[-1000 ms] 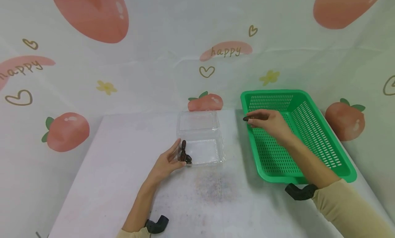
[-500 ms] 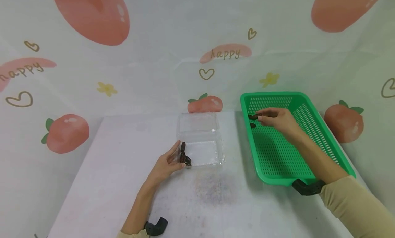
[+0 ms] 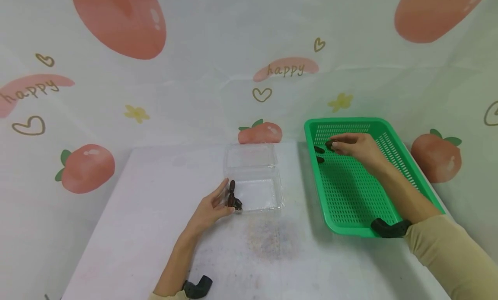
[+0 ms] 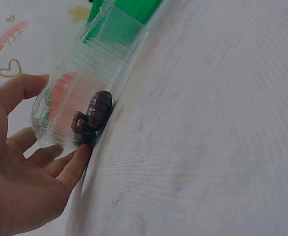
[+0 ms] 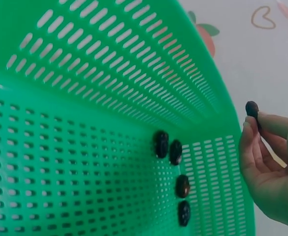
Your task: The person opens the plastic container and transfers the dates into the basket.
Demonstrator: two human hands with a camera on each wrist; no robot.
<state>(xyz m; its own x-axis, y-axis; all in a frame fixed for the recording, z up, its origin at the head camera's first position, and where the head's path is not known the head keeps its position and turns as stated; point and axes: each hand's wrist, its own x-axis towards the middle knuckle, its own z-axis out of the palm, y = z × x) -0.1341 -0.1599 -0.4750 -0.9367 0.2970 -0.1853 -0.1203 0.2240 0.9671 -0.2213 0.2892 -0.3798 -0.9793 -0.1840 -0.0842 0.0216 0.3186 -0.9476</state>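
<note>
My left hand (image 3: pixel 210 210) holds the left side of an open clear plastic container (image 3: pixel 256 194), fingers spread along its edge; the left wrist view shows fingertips against the wall of the container (image 4: pixel 67 105). Several dark brown, oval pieces (image 3: pixel 231 186) lie inside at that end. Over the far left part of the green basket (image 3: pixel 323 196), my right hand (image 3: pixel 363 151) pinches another dark piece (image 3: pixel 330 145) between thumb and fingers. The right wrist view has the pinched piece (image 5: pixel 252 108) clear of the basket floor, and several dark pieces (image 5: pixel 182 186) in the basket.
The basket stands at the right of the white table (image 3: pixel 155 205), with a gap of table between it and the container. The container's lid (image 3: pixel 250 156) lies folded back toward the patterned backdrop (image 3: pixel 194 75).
My right hand has moved right and inward over the basket from its left rim, still pinching a dark piece. Pieces lying by the basket's left wall have come into view. My left hand has stayed in place.
</note>
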